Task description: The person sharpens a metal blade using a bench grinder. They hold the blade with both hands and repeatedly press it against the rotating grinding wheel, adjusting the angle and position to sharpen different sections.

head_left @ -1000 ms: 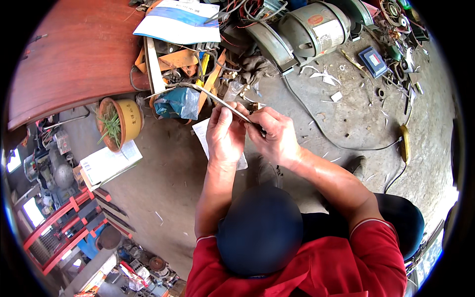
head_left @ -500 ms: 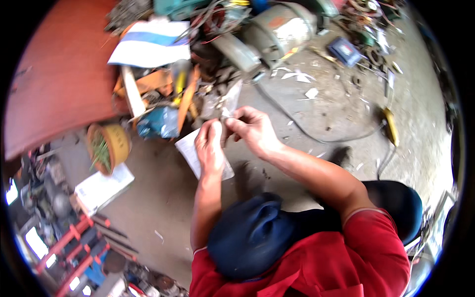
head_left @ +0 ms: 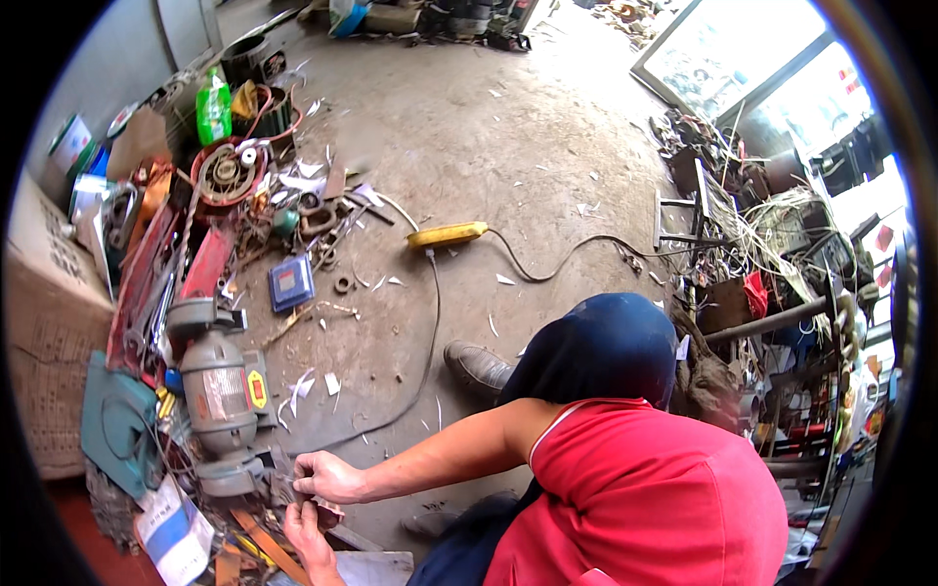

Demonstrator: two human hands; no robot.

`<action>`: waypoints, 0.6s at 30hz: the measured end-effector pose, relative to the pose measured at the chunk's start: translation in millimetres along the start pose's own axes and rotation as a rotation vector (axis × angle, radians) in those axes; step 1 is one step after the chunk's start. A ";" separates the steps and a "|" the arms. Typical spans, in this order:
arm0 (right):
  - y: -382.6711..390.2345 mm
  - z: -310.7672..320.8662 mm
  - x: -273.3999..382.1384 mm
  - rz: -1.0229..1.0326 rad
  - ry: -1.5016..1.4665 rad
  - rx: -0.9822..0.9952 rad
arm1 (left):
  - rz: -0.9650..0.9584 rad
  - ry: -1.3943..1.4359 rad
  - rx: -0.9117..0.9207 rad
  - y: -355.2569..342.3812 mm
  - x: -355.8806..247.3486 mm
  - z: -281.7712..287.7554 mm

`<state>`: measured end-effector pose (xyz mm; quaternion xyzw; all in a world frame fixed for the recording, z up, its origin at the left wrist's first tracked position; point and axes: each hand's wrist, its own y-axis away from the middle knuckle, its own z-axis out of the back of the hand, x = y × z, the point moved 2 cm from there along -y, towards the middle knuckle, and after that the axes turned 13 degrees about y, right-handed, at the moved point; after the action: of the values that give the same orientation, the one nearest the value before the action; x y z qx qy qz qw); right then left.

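Observation:
My right hand (head_left: pixel 330 478) and my left hand (head_left: pixel 307 535) are close together at the lower left, both with fingers closed. Between and beside them shows a small, dark reddish-brown piece (head_left: pixel 331 514), too small to name. Something clear and thin, like plastic film (head_left: pixel 281 485), lies at my right fingertips; whether I grip it is unclear. Just beyond the hands stands a grey bench grinder (head_left: pixel 217 391) with a yellow switch plate. Below them is a white sheet (head_left: pixel 376 566), partly cut off by the frame edge.
A yellow power strip (head_left: pixel 447 234) lies on the floor, its cords running toward the grinder and to the right. A blue box (head_left: pixel 291 283), a green bottle (head_left: pixel 214 109) and a teal case (head_left: pixel 115 425) sit among scrap at left. Tangled metal scrap (head_left: pixel 772 234) fills the right.
The view has swung to the right, so my hands and the grinder now appear at lower left. The hands stay close together; the plant pot and red surface have mostly left the view.

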<state>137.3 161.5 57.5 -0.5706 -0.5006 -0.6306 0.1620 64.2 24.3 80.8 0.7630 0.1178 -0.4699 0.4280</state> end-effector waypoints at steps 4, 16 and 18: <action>-19.6 13.9 20.2 0.146 0.033 -0.136 | -0.025 -0.170 0.124 -32.7 -32.2 -10.6; -30.6 23.0 66.3 0.295 -0.016 0.072 | -0.193 -0.183 0.145 -45.3 -71.6 -25.2; -42.1 26.7 62.7 0.309 -0.012 -0.020 | -0.130 -0.248 0.175 -50.5 -88.9 -35.3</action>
<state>100.9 225.1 89.9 -0.6463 -0.4014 -0.5995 0.2484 9.4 101.7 132.9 0.7242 0.0718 -0.5957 0.3400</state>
